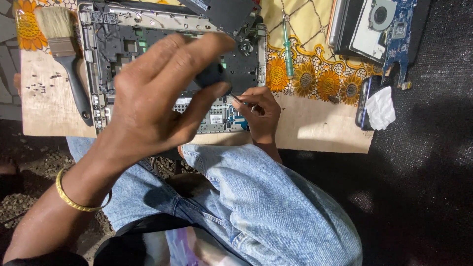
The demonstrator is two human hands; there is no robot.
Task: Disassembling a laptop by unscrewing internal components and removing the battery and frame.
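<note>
My left hand (152, 98), with a gold bangle on its wrist, grips the black handle of a screwdriver (212, 76) between thumb and fingers. It hovers over an opened laptop chassis (123, 29) whose inner frame and small boards are exposed. My right hand (261, 113) reaches in from behind my raised knee and pinches the screwdriver's thin shaft near its tip, low on the chassis by a blue-green board. The tip itself is hidden by the fingers.
A paintbrush (64, 44) lies left of the chassis, with small screws (42, 83) on the wooden board (320, 128). A green screwdriver (287, 47) rests on floral cloth (315, 74). Another dismantled laptop (379, 24) and a phone under white tissue (379, 106) sit right. My denim-clad knee (266, 207) fills the foreground.
</note>
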